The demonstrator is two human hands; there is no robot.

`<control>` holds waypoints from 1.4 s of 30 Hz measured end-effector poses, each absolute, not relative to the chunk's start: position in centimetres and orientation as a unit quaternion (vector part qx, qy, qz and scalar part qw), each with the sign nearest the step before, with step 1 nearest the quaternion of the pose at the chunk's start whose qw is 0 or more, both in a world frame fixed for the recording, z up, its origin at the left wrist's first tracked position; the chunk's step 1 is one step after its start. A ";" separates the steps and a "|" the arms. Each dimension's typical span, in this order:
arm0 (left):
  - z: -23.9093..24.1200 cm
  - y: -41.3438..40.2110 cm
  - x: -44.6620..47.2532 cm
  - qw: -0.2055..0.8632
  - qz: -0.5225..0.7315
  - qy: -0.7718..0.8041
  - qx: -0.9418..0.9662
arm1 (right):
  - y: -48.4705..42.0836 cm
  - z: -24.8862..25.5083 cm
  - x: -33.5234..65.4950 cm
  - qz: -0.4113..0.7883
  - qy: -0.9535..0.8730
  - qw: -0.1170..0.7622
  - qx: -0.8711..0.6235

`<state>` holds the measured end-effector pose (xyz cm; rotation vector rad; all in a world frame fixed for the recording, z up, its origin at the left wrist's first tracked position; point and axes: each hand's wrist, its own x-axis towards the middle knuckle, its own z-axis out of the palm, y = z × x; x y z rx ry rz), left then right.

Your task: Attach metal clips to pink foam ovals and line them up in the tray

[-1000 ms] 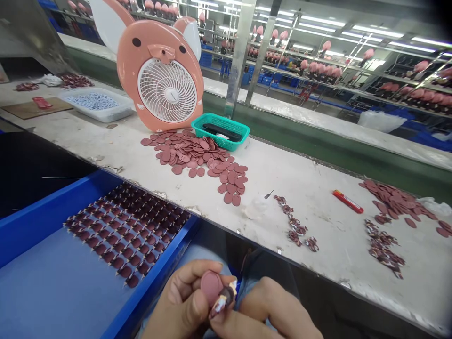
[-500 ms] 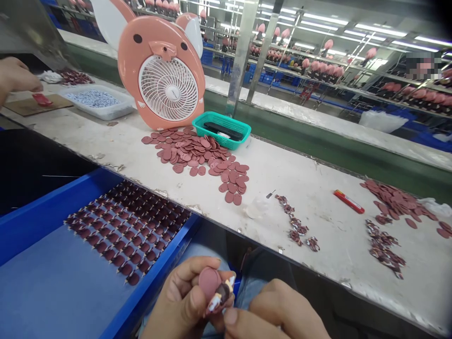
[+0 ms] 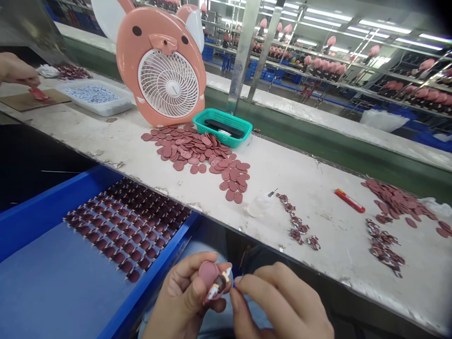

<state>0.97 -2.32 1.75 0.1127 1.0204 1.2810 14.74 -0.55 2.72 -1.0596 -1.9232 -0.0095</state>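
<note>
Left hand (image 3: pixel 183 296) pinching a flat mauve oval piece (image 3: pixel 209 274) with dark trim. Right hand (image 3: pixel 278 301) just beside it, fingers curled; any grip unclear.

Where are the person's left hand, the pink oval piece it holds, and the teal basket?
Left hand (image 3: pixel 183 296), head view, middle of the hand.
Pink oval piece (image 3: pixel 209 274), head view, its flat face.
Teal basket (image 3: pixel 205 121), head view, its left rim.

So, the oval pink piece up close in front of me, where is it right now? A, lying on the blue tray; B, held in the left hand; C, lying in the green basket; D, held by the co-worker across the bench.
B. The left hand pinches the oval pink piece up close in the view.
</note>
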 end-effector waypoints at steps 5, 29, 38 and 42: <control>1.0 -2.1 1.4 0.645 0.614 0.451 0.063 | -1.1 2.0 14.7 0.395 -0.649 0.432 -0.485; 0.3 -1.1 3.2 0.599 0.652 0.463 0.023 | -0.2 0.4 11.3 0.542 -0.515 0.435 -0.501; 0.0 -0.7 3.2 0.580 0.663 0.472 0.031 | -0.1 0.6 11.5 0.653 -0.395 0.429 -0.484; -0.9 -0.8 3.2 0.549 0.671 0.496 0.053 | 0.2 0.0 10.8 0.658 -0.370 0.424 -0.500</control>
